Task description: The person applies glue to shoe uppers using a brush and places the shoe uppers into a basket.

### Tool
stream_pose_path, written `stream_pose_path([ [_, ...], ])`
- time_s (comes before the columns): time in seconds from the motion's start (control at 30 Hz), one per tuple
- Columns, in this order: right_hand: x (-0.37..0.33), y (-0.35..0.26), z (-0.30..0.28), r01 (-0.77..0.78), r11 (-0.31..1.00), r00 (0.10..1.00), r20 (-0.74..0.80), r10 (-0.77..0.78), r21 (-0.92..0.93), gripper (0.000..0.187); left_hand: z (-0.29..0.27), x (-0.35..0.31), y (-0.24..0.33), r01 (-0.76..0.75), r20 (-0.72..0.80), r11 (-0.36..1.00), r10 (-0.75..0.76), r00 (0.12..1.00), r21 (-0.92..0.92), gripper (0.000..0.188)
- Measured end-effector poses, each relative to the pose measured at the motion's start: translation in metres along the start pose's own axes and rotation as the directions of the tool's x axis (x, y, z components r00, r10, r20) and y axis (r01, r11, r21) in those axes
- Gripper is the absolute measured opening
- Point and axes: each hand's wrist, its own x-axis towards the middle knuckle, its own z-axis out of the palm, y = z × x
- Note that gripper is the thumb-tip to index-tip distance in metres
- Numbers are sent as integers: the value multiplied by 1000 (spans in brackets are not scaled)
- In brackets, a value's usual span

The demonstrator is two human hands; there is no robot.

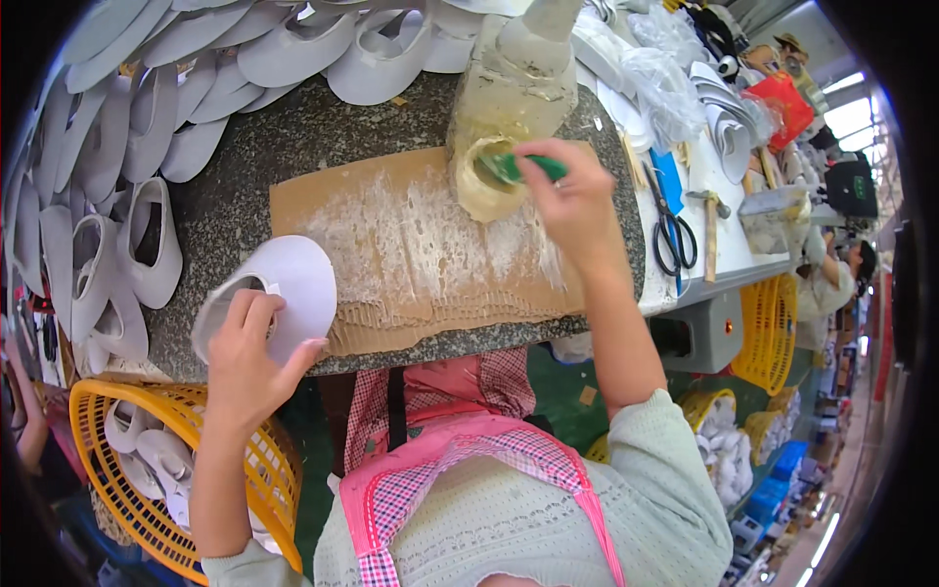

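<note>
My left hand (249, 352) grips a white sun visor (303, 284) by the inner edge of its opening, at the left front of the table. The visor's brim points away to the right. In my right hand (577, 205) is a green-handled brush (543, 166), pinched between thumb and fingers. Its tip dips into the mouth of a glue-crusted container (484, 203), so the bristles are hard to see. Between my hands lies a cardboard sheet (391, 220), smeared with dried whitish glue and frayed along its front edge.
Many white visors (147, 117) crowd the table's left and back. A yellow basket (88, 421) with more visors stands below left. To the right lie black-handled scissors (675, 240) and a hammer (711, 230); plastic bags and another yellow basket (768, 328) are beyond. Another person (831, 279) is far right.
</note>
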Motion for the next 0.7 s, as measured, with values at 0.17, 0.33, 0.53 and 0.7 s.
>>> stream_pose_path([
  [0.17,-6,8,-32,201,964,979,5,-205,175,9,-5,-19,-12,97,-164,990,-113,980,-103,41],
  [0.33,-29,27,-52,-196,851,974,-4,227,487,10,-9,-32,-28,-248,214,903,181,960,351,31],
  [0.53,-44,-18,-26,-153,692,976,-2,218,705,11,6,-5,3,-303,-81,875,357,931,378,20],
  [0.7,-43,-36,33,-299,610,932,361,23,734,11,17,6,-4,-238,383,966,183,905,100,27],
])
